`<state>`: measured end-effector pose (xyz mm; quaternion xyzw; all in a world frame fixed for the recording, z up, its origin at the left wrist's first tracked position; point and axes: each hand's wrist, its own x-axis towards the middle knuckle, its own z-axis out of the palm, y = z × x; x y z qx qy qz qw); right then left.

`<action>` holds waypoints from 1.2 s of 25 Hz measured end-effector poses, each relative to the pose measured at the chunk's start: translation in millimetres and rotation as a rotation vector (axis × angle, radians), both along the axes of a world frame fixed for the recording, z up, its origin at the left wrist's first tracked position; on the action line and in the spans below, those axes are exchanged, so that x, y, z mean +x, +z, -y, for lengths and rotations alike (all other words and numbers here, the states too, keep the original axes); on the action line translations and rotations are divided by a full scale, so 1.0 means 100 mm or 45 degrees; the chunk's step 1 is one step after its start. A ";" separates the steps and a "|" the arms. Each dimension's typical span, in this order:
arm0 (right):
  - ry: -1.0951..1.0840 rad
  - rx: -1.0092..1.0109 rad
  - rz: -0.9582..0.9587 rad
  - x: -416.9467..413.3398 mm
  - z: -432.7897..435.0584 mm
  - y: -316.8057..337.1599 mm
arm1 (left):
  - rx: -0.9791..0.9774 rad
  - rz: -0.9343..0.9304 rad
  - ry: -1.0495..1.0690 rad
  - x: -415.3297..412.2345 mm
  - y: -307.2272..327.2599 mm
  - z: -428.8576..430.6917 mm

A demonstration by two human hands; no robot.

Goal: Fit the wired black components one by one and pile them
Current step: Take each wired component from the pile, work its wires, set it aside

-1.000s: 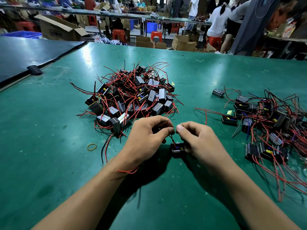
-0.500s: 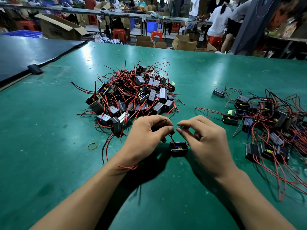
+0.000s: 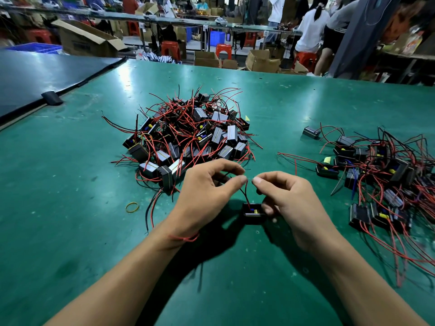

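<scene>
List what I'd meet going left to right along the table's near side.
Yellow rubber band → left hand → small black open-topped component with red and black wires → right hand → scattered heap of black red-wired components.

Green table (image 3: 70,220) fills the view; dark table (image 3: 35,74) at 10 o'clock, boxes (image 3: 262,61) and red stools (image 3: 170,47) at 12, people (image 3: 310,29) at 1

heap (image 3: 193,137) behind component (image 3: 253,214), spread (image 3: 381,175) to its right
</scene>
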<state>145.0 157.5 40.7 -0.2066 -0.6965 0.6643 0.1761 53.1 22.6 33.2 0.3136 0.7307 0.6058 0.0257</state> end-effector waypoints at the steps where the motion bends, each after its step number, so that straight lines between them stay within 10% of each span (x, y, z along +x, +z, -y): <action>1: -0.010 0.000 -0.026 -0.01 0.00 -0.01 | 0.027 0.010 0.071 -0.03 -0.01 0.01; 16: 0.143 0.141 0.097 0.00 -0.03 -0.07 | 0.126 0.557 -0.099 -0.14 -0.07 0.01; 30: 0.107 0.181 0.074 0.01 -0.03 -0.07 | 0.078 0.455 -0.178 -0.13 -0.10 0.02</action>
